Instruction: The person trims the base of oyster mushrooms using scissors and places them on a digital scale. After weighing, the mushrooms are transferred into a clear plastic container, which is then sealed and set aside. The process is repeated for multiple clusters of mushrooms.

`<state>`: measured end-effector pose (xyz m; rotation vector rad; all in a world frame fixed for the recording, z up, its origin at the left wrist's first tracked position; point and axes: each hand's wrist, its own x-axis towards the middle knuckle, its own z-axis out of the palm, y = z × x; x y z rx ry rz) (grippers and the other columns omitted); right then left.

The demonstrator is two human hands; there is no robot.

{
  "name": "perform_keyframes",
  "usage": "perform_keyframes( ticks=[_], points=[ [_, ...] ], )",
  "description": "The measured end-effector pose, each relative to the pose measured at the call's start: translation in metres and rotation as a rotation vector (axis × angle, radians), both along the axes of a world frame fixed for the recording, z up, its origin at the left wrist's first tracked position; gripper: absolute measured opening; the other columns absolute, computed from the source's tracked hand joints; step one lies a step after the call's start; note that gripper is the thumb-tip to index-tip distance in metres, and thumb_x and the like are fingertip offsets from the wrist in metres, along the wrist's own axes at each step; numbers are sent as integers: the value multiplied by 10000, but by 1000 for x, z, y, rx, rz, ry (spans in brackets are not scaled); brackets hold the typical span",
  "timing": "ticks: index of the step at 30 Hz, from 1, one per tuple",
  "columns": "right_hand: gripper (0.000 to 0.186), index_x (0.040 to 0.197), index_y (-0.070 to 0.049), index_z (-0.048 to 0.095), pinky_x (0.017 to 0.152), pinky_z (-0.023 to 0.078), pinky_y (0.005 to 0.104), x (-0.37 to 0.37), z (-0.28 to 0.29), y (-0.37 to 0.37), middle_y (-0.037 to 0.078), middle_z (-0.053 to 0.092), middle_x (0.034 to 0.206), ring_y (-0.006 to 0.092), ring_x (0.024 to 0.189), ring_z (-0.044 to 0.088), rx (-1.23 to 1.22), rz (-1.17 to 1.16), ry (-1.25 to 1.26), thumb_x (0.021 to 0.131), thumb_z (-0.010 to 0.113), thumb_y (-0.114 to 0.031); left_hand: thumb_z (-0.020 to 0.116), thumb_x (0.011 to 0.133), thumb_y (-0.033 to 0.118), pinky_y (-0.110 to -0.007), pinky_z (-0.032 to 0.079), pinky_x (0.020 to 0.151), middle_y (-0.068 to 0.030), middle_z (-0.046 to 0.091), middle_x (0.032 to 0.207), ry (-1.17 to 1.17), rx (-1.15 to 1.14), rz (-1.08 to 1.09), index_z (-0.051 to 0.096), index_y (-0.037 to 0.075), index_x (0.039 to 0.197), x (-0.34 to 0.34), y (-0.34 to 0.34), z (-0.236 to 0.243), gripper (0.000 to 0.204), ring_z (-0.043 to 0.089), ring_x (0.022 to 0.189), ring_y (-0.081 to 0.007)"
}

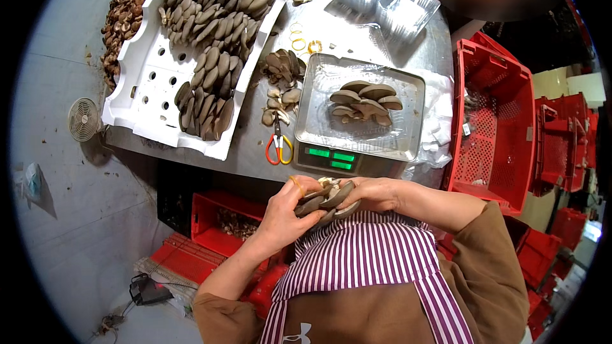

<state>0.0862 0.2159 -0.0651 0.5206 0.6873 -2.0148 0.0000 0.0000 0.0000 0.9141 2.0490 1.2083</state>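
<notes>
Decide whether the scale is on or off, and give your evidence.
On: the scale has green display windows lit on its near side.

- Wall [54, 99], pale, scuffed: I see it at nine o'clock from my remote post, a round grille [83, 119] against it.
- Table [254, 143], metal-topped: twelve o'clock.
- Floor [171, 320], pale: seven o'clock.
- Crates [564, 130], red: three o'clock.
- Light [593, 230], bright white: between three and four.
</notes>
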Motion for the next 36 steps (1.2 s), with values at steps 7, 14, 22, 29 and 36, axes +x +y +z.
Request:
perform_keyframes(
  ticks=[7, 14, 22, 29, 36],
  points=[
    [511, 1293, -79, 487, 912, 493, 303, -10, 0, -9, 37, 611, 1186, 146, 1065, 591, -40, -88, 58, 823, 661, 21, 793, 690, 76, -385, 526, 825, -130, 600, 1033, 105, -33, -14, 589, 31, 1045, -8, 4, 0, 412, 626, 966, -311],
    [564, 1313, -86, 493, 907, 499, 284, -12, -4, -7, 31, 606, 1202, 141, 1063, 598, 17, -68, 58, 802, 721, -15, 812, 653, 44, -353, 543, 793, -120, 624, 1009, 163, -51, 4, 614, 20, 985, -10, 11, 1, 387, 650, 937, -274],
    [536, 1315, -107, 503, 921, 498, 269, -19, 9, -5, 31, 608, 1199, 124, 1078, 598, 197, -76, 157, 843, 757, -126, 799, 666, 27, -348, 537, 808, -132, 643, 1007, 105, 50, 26, 634, 16, 979, -19, 17, -2, 354, 654, 936, -270],
    [628, 1374, -99, 469, 961, 486, 271, -26, 25, -5, 38, 606, 1203, 129, 1098, 592, 254, -109, 216, 833, 783, -158, 822, 660, 71, -364, 537, 808, -127, 628, 1035, 246, 7, -31, 633, 38, 1017, -25, 23, 4, 405, 648, 931, -292],
    [586, 1352, -85, 462, 970, 486, 297, -27, 26, -9, 41, 587, 1212, 130, 1104, 584, 255, -131, 254, 850, 759, -138, 827, 663, 123, -379, 542, 774, -109, 625, 998, 377, -41, -90, 643, 51, 997, -27, 29, 12, 388, 653, 885, -299]
  ],
)
